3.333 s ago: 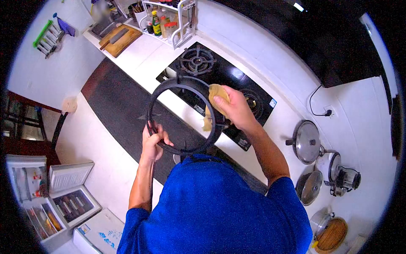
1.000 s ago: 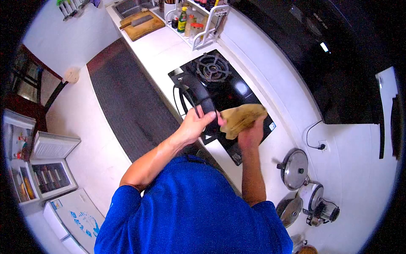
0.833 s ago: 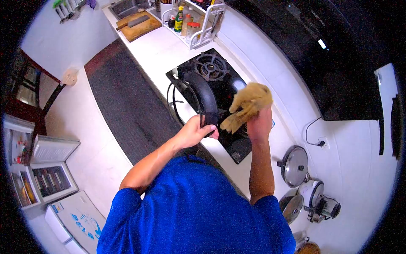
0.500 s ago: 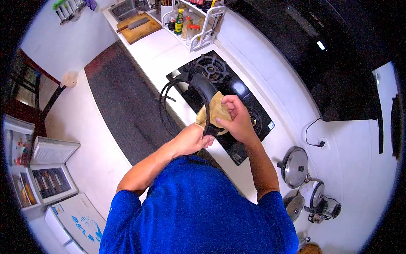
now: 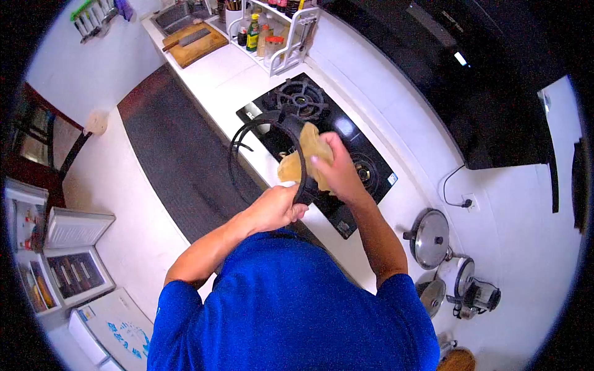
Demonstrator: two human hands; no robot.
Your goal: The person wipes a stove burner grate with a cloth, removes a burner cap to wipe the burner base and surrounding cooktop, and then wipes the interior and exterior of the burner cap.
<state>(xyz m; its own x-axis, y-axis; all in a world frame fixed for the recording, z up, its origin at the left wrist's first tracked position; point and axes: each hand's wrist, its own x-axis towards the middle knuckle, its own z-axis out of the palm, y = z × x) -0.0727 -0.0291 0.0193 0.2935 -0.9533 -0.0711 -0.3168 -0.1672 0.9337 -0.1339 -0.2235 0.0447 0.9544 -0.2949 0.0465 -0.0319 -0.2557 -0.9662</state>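
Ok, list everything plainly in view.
counter: 1, white, centre
stove: 1, black, on counter
ring: 1, black, at stove
cloth: 1, tan, against ring
rack: 1, white, on counter
bottles: several, mixed, in rack
board: 1, brown, on counter
knife: 1, grey, on board
sink: 1, grey, beyond board
mat: 1, dark, before counter
hood: 1, black, upper right
lids: at least 2, silver, right
plug: 1, black, right
shirt: 1, blue, bottom
left hand: 1, bare, on ring
right hand: 1, bare, on cloth

Cooktop (image 5: 339, 125), chopping board (image 5: 200, 48) on counter (image 5: 230, 86)
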